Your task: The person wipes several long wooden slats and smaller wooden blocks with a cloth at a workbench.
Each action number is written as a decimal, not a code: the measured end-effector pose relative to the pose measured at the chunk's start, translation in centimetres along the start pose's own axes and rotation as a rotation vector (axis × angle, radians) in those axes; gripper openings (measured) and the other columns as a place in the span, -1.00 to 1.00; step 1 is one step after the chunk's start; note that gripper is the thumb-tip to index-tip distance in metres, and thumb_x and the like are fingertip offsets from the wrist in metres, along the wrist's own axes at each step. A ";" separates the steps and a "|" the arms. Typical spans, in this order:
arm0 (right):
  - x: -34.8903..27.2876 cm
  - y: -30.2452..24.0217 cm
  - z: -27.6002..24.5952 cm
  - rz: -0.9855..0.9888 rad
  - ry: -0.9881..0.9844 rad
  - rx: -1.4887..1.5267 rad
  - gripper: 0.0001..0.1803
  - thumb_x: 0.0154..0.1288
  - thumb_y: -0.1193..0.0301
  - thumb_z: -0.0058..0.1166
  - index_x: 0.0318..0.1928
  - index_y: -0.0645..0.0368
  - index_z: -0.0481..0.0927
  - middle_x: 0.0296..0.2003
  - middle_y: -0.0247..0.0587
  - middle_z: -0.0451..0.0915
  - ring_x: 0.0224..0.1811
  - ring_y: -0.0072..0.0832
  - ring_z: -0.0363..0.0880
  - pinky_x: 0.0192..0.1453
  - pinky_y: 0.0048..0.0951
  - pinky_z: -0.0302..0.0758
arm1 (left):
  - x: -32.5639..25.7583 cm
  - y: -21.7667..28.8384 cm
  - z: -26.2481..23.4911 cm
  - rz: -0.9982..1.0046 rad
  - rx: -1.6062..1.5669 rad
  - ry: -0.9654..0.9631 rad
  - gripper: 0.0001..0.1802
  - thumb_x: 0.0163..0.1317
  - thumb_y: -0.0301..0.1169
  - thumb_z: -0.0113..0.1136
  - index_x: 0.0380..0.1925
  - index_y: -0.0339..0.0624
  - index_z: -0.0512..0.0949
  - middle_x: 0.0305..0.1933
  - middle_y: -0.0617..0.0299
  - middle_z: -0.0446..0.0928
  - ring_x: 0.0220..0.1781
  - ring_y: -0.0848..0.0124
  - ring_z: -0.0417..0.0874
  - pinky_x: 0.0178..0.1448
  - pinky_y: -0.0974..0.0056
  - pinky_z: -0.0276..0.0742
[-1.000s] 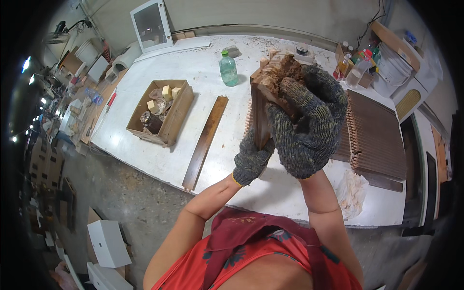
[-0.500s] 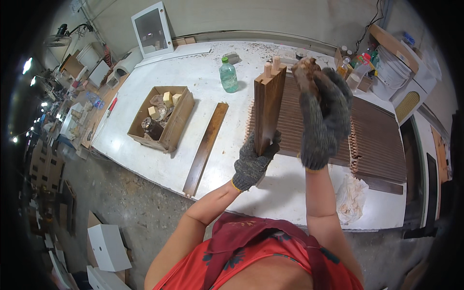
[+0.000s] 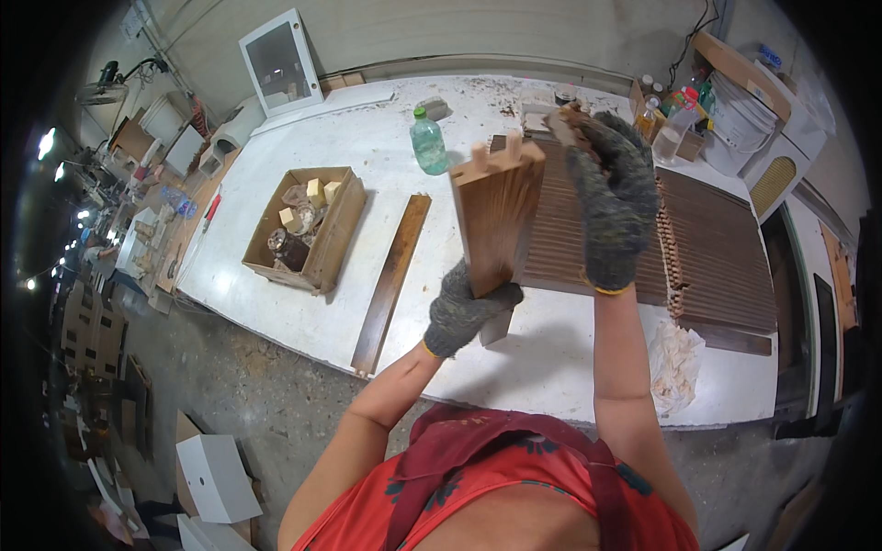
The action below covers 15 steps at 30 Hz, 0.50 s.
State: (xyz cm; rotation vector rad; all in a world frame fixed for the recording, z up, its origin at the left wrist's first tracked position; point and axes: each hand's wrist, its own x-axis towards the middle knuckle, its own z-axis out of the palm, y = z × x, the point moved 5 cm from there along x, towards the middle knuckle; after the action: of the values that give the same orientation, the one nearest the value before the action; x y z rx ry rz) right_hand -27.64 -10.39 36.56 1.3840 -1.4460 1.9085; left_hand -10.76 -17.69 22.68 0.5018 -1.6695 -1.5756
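Note:
My left hand [image 3: 464, 310], in a grey knit glove, grips the lower end of a dark wooden slat piece [image 3: 498, 219] with pegs at its top, held upright above the white table [image 3: 367, 138]. My right hand [image 3: 608, 197], also gloved, is raised beside the piece and closed on a small brownish pad [image 3: 562, 125]. It does not touch the piece. Behind both hands lies a large panel of dark ribbed wooden slats [image 3: 707, 248] on the table.
A long dark plank [image 3: 392, 271] lies left of my hands. A cardboard box [image 3: 308, 228] with wood offcuts sits further left, a green plastic bottle [image 3: 428, 142] behind. A crumpled cloth [image 3: 675, 363] lies at the front right edge. Buckets and bottles crowd the far right corner.
The wooden piece has turned upright and is now held by my left hand alone. My right hand has lifted off it and moved up to the right.

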 end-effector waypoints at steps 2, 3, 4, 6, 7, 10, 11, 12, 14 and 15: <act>-0.6 0.8 -0.3 0.199 -0.026 0.339 -0.68 0.23 0.52 0.15 0.03 0.19 0.59 0.06 -0.15 0.55 0.20 -0.35 0.44 0.29 -0.37 0.36 | 0.0 -0.7 -2.1 -0.060 -0.145 -0.048 -0.50 -0.03 -0.35 0.41 -0.06 -0.27 0.51 -0.24 0.22 0.61 -0.24 0.48 0.60 -0.14 0.33 0.55; -1.1 0.8 -0.4 0.299 -0.041 0.509 -0.67 0.25 0.53 0.13 0.04 0.21 0.58 0.08 -0.14 0.55 0.21 -0.35 0.43 0.31 -0.38 0.34 | 0.4 -0.9 -2.8 -0.063 -0.172 -0.035 -0.38 -0.04 -0.18 0.44 -0.02 -0.30 0.49 -0.21 0.14 0.61 -0.19 0.37 0.63 -0.09 0.26 0.58; -1.3 0.2 -0.6 0.287 -0.067 0.468 -0.64 0.22 0.47 0.18 0.05 0.25 0.57 0.07 -0.15 0.55 0.19 -0.37 0.44 0.29 -0.40 0.34 | 0.8 -0.9 -3.5 -0.068 -0.199 -0.020 -0.23 -0.06 -0.01 0.46 0.03 -0.34 0.46 -0.17 0.06 0.60 -0.13 0.25 0.65 -0.03 0.19 0.60; -1.9 -0.9 -0.2 0.313 -0.109 0.499 -0.55 0.19 0.36 0.24 0.07 0.27 0.55 0.07 -0.15 0.54 0.17 -0.38 0.45 0.28 -0.40 0.35 | 1.0 -0.5 -4.2 -0.020 -0.369 0.032 -0.27 -0.01 -0.02 0.41 0.00 -0.39 0.46 -0.22 0.15 0.60 -0.24 0.44 0.64 -0.12 0.36 0.58; -2.2 -1.5 -0.1 0.348 -0.117 0.552 -0.51 0.19 0.30 0.25 0.09 0.26 0.54 0.08 -0.14 0.53 0.18 -0.37 0.44 0.29 -0.39 0.35 | 1.1 -0.2 -4.0 -0.039 -0.374 0.032 -0.25 0.00 0.04 0.40 0.00 -0.38 0.46 -0.23 0.13 0.59 -0.27 0.42 0.64 -0.14 0.36 0.59; -1.9 -4.8 1.0 0.166 -0.214 0.720 -0.51 0.19 0.29 0.25 0.12 0.19 0.54 0.13 -0.09 0.48 0.25 -0.31 0.39 0.32 -0.30 0.35 | 1.3 -0.5 -3.1 -0.082 -0.489 -0.071 -0.31 0.07 0.06 0.33 -0.09 -0.41 0.49 -0.46 0.18 0.55 -0.47 0.45 0.59 -0.39 0.41 0.52; -2.1 -5.3 1.3 0.100 -0.271 0.639 -0.51 0.19 0.31 0.24 0.13 0.13 0.54 0.19 -0.06 0.41 0.31 -0.28 0.32 0.34 -0.23 0.36 | 1.2 -0.3 -3.3 -0.031 -0.335 -0.053 -0.36 0.17 0.05 0.22 -0.14 -0.42 0.50 -0.54 0.19 0.52 -0.55 0.47 0.55 -0.48 0.42 0.46; -2.4 -5.7 2.0 0.111 -0.292 0.700 -0.51 0.15 0.38 0.27 0.13 0.13 0.54 0.20 -0.09 0.39 0.31 -0.30 0.31 0.32 -0.28 0.38 | 1.3 -0.7 -3.1 0.029 -0.482 -0.052 -0.43 0.28 0.00 0.05 -0.20 -0.44 0.51 -0.61 0.20 0.47 -0.63 0.48 0.49 -0.57 0.43 0.38; -2.6 -6.0 2.3 0.064 -0.314 0.533 -0.50 0.13 0.41 0.28 0.13 0.13 0.54 0.20 -0.12 0.38 0.29 -0.31 0.33 0.30 -0.30 0.39 | 1.3 -1.0 -2.6 0.040 -0.597 -0.033 -0.45 0.42 -0.06 -0.15 -0.28 -0.46 0.51 -0.68 0.22 0.41 -0.72 0.50 0.40 -0.67 0.44 0.29; -2.8 -5.9 2.5 0.078 -0.310 0.515 -0.50 0.12 0.43 0.28 0.13 0.13 0.54 0.20 -0.12 0.38 0.28 -0.31 0.34 0.30 -0.30 0.40 | 1.2 -1.3 -2.7 -0.010 -0.559 -0.001 -0.45 0.43 -0.08 -0.19 -0.30 -0.45 0.51 -0.69 0.22 0.40 -0.74 0.50 0.38 -0.68 0.43 0.27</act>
State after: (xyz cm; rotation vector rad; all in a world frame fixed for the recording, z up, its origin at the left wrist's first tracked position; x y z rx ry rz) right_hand -20.75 -9.48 37.20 1.9495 -1.1875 2.3034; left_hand -9.73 -20.52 21.61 0.2153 -1.1490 -1.9472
